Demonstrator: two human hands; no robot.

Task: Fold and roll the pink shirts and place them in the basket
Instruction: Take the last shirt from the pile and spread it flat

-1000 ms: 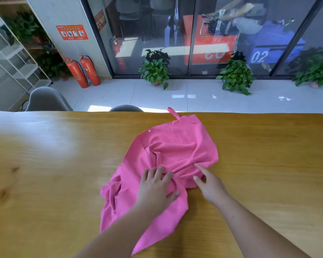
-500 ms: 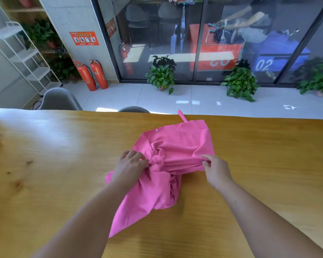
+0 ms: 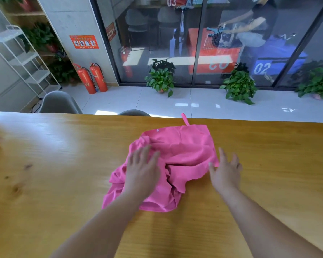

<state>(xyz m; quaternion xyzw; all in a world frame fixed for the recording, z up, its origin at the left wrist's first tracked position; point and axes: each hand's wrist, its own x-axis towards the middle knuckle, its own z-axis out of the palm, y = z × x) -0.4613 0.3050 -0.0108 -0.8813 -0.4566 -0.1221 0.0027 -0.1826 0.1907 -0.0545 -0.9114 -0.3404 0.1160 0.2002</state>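
A crumpled pink shirt (image 3: 183, 151) lies on the wooden table (image 3: 54, 164), its flatter far part showing a small white button and a loop at the far edge. My left hand (image 3: 143, 170) lies flat, fingers spread, on the shirt's left half. My right hand (image 3: 226, 172) hovers or rests with straight fingers at the shirt's right edge, mostly over bare wood. Neither hand grips the cloth. No basket is in view.
The table's far edge runs across the middle of the view, with two grey chairs (image 3: 60, 103) behind it. Beyond are potted plants (image 3: 161, 79), two red fire extinguishers (image 3: 90, 79), a white shelf rack (image 3: 24, 60) and glass doors.
Both hands have let go of the bunched cloth and opened flat. The shirt's near part now lies folded up closer to the far part, more compact than before.
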